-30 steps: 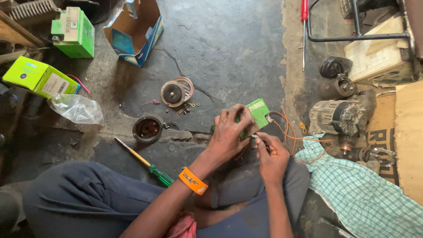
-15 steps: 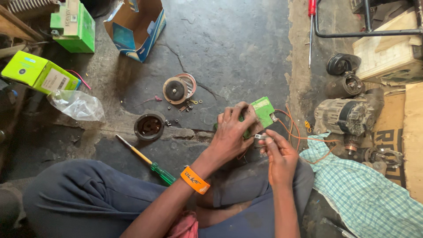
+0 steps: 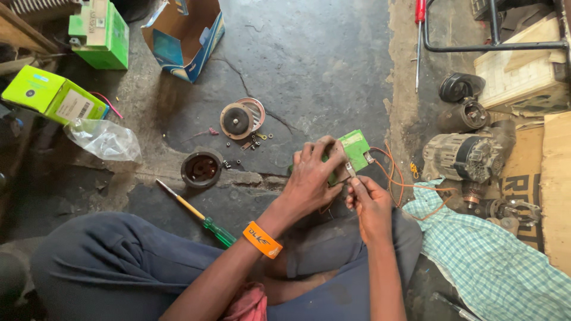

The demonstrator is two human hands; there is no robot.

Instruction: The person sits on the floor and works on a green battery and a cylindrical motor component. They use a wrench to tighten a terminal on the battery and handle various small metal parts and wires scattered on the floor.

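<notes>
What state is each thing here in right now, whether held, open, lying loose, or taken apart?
green part: held in left hand
right hand: pinching a small metal piece at the part
blue carton: open
green-handled screwdriver: lying loose on floor
round housing: open, apart from its disc

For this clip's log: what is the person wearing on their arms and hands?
Both arms are bare to above the elbow, with no sleeves and no gloves. The left hand has an orange wristband with dark markings around its wrist. The right hand and its wrist carry nothing; no rings or watch show on either hand.
</notes>
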